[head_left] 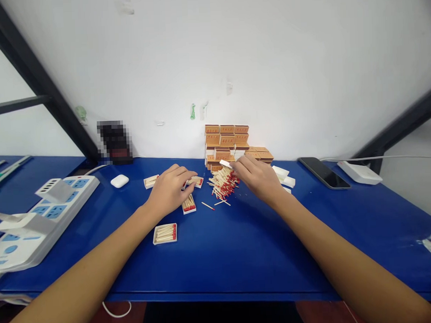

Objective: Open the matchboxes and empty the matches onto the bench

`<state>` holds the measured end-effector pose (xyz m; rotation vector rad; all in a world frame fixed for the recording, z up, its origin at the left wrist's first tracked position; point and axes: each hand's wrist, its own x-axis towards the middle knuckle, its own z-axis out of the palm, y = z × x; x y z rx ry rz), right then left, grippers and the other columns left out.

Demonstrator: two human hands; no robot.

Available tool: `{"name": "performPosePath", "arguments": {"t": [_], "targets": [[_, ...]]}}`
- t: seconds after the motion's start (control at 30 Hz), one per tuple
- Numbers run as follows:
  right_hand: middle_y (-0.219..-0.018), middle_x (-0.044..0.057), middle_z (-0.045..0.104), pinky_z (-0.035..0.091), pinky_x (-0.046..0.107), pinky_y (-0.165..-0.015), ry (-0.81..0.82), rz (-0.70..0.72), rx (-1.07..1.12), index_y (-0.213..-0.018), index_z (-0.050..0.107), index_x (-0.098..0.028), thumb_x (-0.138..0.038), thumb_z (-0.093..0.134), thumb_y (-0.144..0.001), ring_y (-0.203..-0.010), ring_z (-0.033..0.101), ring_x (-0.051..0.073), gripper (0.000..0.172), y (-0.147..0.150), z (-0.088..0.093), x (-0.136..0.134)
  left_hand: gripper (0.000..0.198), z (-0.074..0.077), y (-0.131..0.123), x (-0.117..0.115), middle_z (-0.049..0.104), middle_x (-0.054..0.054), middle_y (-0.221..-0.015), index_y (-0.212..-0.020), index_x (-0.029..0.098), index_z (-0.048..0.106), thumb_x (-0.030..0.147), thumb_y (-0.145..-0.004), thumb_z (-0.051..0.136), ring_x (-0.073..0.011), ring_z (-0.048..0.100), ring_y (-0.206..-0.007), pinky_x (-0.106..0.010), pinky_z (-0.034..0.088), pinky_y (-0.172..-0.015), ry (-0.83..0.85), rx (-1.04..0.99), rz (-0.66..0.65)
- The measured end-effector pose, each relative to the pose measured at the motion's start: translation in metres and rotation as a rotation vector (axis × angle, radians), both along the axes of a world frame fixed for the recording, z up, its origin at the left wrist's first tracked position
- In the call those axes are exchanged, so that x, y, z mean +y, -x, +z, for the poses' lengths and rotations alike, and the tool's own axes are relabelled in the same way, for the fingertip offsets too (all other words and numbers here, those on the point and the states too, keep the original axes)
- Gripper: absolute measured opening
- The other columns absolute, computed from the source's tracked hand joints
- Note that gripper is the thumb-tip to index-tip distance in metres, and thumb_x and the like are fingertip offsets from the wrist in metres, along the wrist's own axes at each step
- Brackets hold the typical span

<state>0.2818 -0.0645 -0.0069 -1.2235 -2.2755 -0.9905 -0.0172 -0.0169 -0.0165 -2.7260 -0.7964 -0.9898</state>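
Observation:
My right hand point(257, 178) pinches a small white matchbox tray point(225, 164) at the upper edge of a loose heap of red-tipped matches point(224, 182). My left hand point(171, 187) is over several match-filled trays, thumb and fingers apart; I cannot tell whether it touches them. One filled tray point(195, 182) shows past its fingertips and another filled tray point(189, 204) below its thumb. Nearer to me lies a separate filled tray point(165, 233). A further tray point(151, 181) is partly hidden behind the left hand. White trays point(281, 173) lie beyond my right hand.
Orange-brown matchboxes point(227, 138) are stacked against the wall. Single matches point(208, 206) lie before the heap. A power strip point(49, 219) and a white earbud case point(119, 181) are at left. A phone point(324, 173) and a white box point(359, 172) with a cable lie at right.

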Motion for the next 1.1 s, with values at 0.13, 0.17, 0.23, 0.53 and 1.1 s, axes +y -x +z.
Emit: {"name": "performPosePath", "arguments": {"t": [0.13, 0.17, 0.23, 0.53, 1.1], "targets": [[-0.094, 0.009, 0.069, 0.039, 0.034, -0.065, -0.102, 0.027, -0.048, -0.114, 0.068, -0.017, -0.009, 0.049, -0.105, -0.083, 0.058, 0.022, 0.023, -0.005, -0.001, 0.002, 0.014, -0.002, 0.001, 0.002, 0.076, -0.007, -0.100, -0.110, 0.016, 0.074, 0.018, -0.099, 0.065, -0.0229, 0.061, -0.086, -0.039, 0.053, -0.082, 0.013, 0.012, -0.027], [-0.096, 0.009, 0.070, 0.040, 0.033, -0.066, -0.126, 0.032, -0.056, -0.115, 0.068, -0.016, -0.008, 0.049, -0.104, -0.084, 0.059, 0.022, 0.023, -0.006, -0.001, 0.003, 0.014, -0.002, 0.001, 0.002, 0.076, -0.007, -0.100, -0.110, 0.016, 0.074, 0.019, -0.099, 0.065, -0.0228, 0.061, -0.086, -0.039, 0.053, -0.082, 0.018, 0.014, -0.031], [-0.099, 0.010, 0.070, 0.042, 0.033, -0.067, -0.160, 0.032, -0.068, -0.116, 0.067, -0.016, -0.008, 0.051, -0.104, -0.087, 0.059, 0.022, 0.022, -0.007, -0.003, 0.005, 0.013, -0.003, 0.001, 0.002, 0.076, -0.007, -0.099, -0.110, 0.017, 0.074, 0.020, -0.100, 0.065, -0.0226, 0.061, -0.085, -0.039, 0.053, -0.082, 0.021, 0.018, -0.028], [-0.097, 0.008, 0.069, 0.039, 0.032, -0.064, -0.081, 0.034, -0.006, -0.114, 0.069, -0.019, -0.012, 0.052, -0.105, -0.083, 0.058, 0.020, 0.021, -0.008, -0.005, 0.008, 0.012, -0.002, 0.001, 0.002, 0.075, -0.006, -0.095, -0.107, 0.016, 0.075, 0.018, -0.099, 0.066, -0.0220, 0.060, -0.084, -0.038, 0.052, -0.080, 0.016, 0.018, -0.033], [-0.097, 0.010, 0.070, 0.048, 0.037, -0.068, 0.051, -0.186, 0.579, -0.116, 0.069, -0.020, -0.047, 0.072, -0.095, -0.077, 0.062, 0.022, 0.034, -0.045, 0.032, -0.013, 0.013, 0.003, 0.002, 0.000, 0.074, -0.007, -0.091, -0.105, 0.017, 0.077, 0.020, -0.099, 0.065, -0.0227, 0.062, -0.085, -0.038, 0.053, -0.079, 0.030, 0.018, -0.005]]}}
